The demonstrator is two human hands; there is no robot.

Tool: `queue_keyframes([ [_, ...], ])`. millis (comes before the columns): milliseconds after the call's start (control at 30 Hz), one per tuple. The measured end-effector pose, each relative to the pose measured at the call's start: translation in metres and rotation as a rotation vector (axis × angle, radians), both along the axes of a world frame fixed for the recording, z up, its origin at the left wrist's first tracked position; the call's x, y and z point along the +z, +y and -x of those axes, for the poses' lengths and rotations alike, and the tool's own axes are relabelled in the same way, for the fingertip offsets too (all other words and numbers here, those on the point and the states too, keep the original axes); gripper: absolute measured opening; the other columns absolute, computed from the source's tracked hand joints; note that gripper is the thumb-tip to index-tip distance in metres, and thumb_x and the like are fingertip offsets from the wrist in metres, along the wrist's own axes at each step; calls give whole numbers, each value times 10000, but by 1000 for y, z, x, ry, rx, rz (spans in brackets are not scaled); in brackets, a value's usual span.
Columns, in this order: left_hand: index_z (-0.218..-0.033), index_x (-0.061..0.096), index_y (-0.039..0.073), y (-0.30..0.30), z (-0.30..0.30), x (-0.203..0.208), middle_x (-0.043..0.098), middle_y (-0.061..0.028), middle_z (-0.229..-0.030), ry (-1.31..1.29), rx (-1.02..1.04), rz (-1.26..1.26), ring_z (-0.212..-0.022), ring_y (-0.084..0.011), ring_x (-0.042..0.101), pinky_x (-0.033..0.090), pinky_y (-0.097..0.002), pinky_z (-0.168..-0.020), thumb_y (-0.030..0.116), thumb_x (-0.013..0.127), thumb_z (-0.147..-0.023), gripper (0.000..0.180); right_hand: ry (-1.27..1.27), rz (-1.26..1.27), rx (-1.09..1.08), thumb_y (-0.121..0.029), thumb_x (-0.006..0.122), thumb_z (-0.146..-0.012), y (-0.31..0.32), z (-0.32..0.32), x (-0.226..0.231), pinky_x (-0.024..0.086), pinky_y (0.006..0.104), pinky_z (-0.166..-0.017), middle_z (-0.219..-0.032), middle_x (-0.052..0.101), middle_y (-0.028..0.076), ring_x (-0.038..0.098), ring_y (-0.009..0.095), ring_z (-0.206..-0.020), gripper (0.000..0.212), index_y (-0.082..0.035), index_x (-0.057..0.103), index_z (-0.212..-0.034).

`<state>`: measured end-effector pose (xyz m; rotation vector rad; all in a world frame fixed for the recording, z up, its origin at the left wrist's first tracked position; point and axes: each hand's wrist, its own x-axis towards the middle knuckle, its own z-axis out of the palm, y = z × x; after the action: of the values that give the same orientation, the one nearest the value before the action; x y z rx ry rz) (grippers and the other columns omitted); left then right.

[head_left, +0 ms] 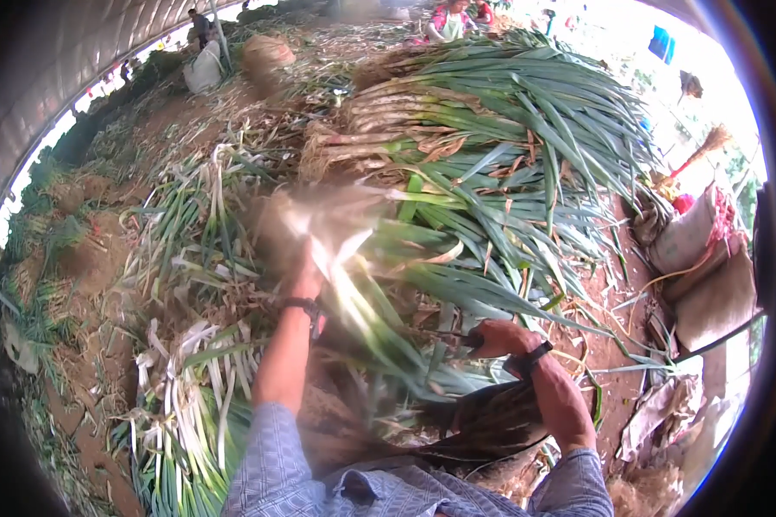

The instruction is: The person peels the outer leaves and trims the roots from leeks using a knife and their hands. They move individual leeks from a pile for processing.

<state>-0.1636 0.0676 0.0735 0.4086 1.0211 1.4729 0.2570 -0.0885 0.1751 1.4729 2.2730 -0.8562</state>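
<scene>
My left hand, smeared by a blurred patch, is closed around the pale stalks of some green onions. Their white parts spread from the hand, and the green leaves slant down to the right, over my lap. My right hand is closed on a thin dark-handled tool pointing left toward those leaves; its far end is unclear. Beyond both hands lies a big heap of green onions, with dry, dirty roots to the left and long leaves to the right.
Peeled white green onions lie in a pile left of my knees, with another bunch farther off. Leaf scraps litter the brown ground. At right are stuffed sacks. A person is behind the heap; a white sack stands far left.
</scene>
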Motion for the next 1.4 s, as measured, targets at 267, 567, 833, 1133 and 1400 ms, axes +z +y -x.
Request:
queue_keyframes([
  [267,-1358,552,55,5,-5,-23,637,-120,-1238,319,-192,-41,-1124,-267,593,506,-394,-947,445,685,-921,601,204,-391,-100,-349,708,-810,10,34,-22,527,483,-698,-851,701,170,671,389,-807,299,-105,703,-983],
  [567,-1434,477,85,3,-29,6,495,-103,-1449,53,-402,-209,-1321,-267,449,343,-454,-1111,487,647,-899,690,448,-592,-186,-420,726,-832,31,74,-17,527,499,-692,-805,696,179,670,406,-783,385,-52,667,-925],
  [833,-1357,549,104,-24,-52,39,563,-53,-1349,81,-388,-110,-1256,-221,504,393,-435,-1068,454,654,-898,587,545,-679,-256,-377,701,-847,50,95,-7,540,487,-703,-828,702,198,679,406,-782,343,-70,697,-999],
  [1133,-1263,590,96,-17,-39,41,617,-46,-1217,-25,-211,-92,-1159,-224,563,448,-375,-979,412,679,-904,487,487,-418,-263,-497,652,-889,44,83,10,547,473,-809,-1068,712,186,687,384,-942,499,-171,637,-1266],
  [1400,-1134,636,90,10,-3,3,666,-30,-949,24,-97,-174,-894,-184,641,530,-333,-793,315,590,-982,275,461,-639,34,-326,714,-812,22,63,-15,527,491,-673,-857,694,184,661,402,-801,282,-81,708,-950],
])
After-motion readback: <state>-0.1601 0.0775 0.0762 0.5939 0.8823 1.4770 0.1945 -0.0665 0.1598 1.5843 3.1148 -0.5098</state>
